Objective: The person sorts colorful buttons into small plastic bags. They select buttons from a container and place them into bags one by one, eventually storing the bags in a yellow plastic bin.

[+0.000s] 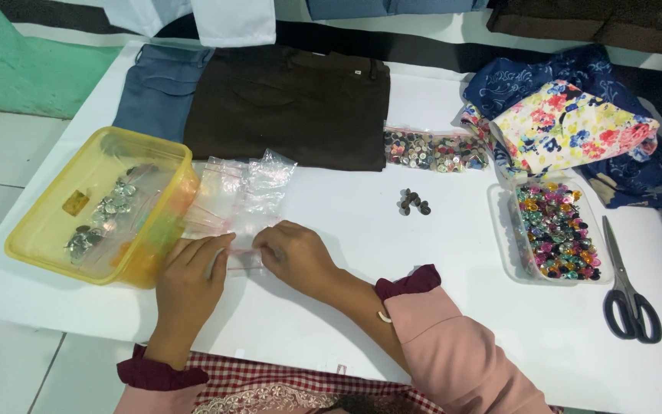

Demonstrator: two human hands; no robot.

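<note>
- Yellow tub [40, 230] sits at the bench [392, 307] left edge; a nudge could tip it off.
- Left hand [189, 280] and right hand [296, 257] pinch a small clear zip bag [243, 261] flat on the bench.
- Bag's long axis runs left-right, seal strip towards the person.
- Slick plastic may slip; loose dark buttons [414, 202] could scatter.

The small clear bag [240, 257] lies mostly hidden, perhaps pinched, under both hands.

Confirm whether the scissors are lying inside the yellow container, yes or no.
No. The scissors lie on the white table at the far right, beside the clear tray of coloured beads, far from the yellow container.
</note>
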